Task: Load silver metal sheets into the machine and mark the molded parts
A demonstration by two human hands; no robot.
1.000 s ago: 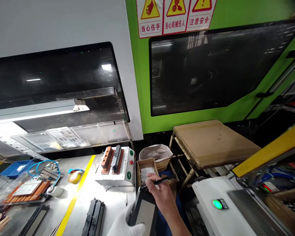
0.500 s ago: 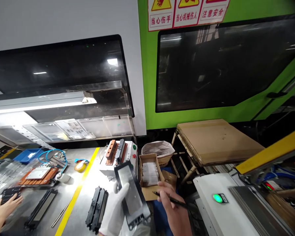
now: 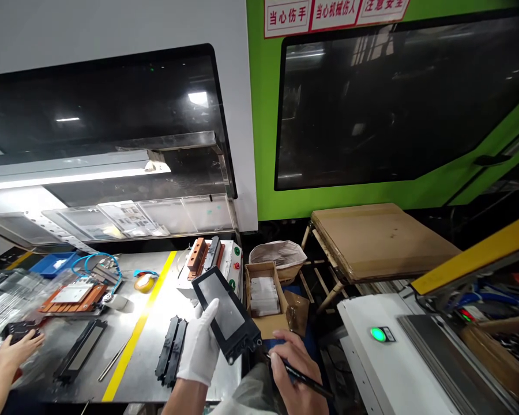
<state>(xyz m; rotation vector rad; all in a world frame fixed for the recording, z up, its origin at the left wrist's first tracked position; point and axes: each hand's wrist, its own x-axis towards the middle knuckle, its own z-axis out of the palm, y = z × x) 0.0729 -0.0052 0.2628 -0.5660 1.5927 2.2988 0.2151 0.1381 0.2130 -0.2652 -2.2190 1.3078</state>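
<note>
My left hand point(image 3: 199, 349), in a white glove, grips a black plastic frame point(image 3: 225, 314) with a greyish, translucent-looking window. The frame is held tilted above the front of the bench. In my bare right hand point(image 3: 296, 372) is a slim black pen-like tool point(image 3: 305, 378), pinched between thumb and fingers. Its tip is close to the frame's lower right corner; whether they touch I cannot tell. Left of my gloved hand, two long black plastic parts point(image 3: 171, 351) lie side by side on the metal bench point(image 3: 145, 374).
Behind the frame stands a white fixture box point(image 3: 236, 253) with buttons. Beside it is a carton point(image 3: 263, 297) of pale pieces. Another black framed part point(image 3: 81, 350) and a metal rod point(image 3: 112, 362) lie left. At far left a co-worker's hand point(image 3: 23, 351) holds a black part.
The black frame has turned, its lower end swinging up and right toward my right hand. The pen-like tool's tip has come close to the frame's corner. The whole view has shifted slightly.
</note>
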